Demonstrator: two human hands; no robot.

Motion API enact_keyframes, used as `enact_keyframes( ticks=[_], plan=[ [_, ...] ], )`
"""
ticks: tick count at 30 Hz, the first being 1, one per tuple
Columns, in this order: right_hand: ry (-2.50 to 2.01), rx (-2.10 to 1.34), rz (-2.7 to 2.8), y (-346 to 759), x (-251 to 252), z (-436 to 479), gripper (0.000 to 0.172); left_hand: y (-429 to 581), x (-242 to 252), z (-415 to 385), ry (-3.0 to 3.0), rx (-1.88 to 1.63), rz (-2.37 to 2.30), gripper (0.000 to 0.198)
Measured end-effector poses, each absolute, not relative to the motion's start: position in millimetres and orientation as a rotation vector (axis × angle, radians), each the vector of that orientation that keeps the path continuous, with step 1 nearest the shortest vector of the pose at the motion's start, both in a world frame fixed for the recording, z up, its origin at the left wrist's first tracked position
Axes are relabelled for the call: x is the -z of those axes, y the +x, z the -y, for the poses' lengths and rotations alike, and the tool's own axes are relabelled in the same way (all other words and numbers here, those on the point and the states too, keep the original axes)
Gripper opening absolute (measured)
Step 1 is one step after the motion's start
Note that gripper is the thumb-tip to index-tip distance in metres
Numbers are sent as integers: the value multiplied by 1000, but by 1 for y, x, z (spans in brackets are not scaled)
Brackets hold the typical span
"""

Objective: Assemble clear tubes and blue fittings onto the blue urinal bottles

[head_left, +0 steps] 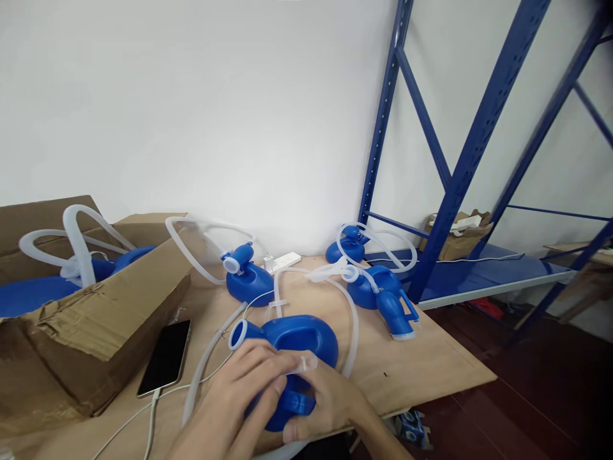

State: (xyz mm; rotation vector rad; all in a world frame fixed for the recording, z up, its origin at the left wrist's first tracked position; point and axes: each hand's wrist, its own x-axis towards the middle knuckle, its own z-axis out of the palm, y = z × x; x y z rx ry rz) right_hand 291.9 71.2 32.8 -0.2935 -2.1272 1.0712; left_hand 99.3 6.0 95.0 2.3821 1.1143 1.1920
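Note:
A blue plastic bottle point(297, 338) with a clear tube point(352, 319) lies at the table's near edge. My left hand point(234, 396) rests over its near side, fingers curled on it. My right hand point(325, 399) grips the bottle's blue neck from the right, and its fingers pinch a small clear tube end point(306, 364). Both hands meet above the neck.
Three more blue bottles with tubes point(246, 275) point(383, 291) point(347, 246) lie further back on the plywood table point(431, 358). A cardboard box point(96, 319) of bottles stands left, a phone point(165, 358) on a white cable beside it. Blue shelving point(445, 191) rises right.

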Motion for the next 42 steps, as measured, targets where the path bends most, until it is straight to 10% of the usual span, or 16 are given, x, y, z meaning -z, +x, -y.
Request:
enact_keyframes(
  ticks=[15, 26, 42],
  plan=[
    [-451, -1138, 2051, 293, -30, -80, 78, 94, -76, -20, 2251, -1375, -1111, 23],
    [-846, -985, 1925, 294, -39, -47, 42, 102, -82, -10, 2526, -1580, -1176, 21],
    [-737, -300, 1829, 273, -32, -32, 39, 106, -60, -7, 2591, -1556, -1256, 27]
  ],
)
